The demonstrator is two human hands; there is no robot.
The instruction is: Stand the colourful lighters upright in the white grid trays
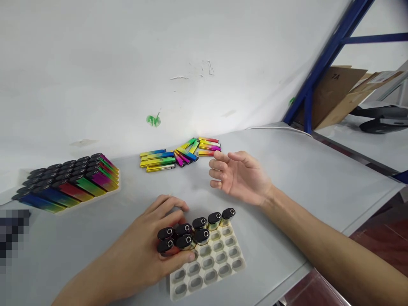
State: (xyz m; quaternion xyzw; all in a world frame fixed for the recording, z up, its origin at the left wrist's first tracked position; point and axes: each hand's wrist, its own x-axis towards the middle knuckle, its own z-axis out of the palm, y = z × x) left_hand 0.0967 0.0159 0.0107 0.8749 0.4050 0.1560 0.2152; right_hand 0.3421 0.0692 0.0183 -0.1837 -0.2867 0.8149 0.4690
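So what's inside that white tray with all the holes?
Eight black-capped sticks stand in the far holes of the white tray; the near holes are empty. The left hand covers the tray's left edge, hiding any holes there.
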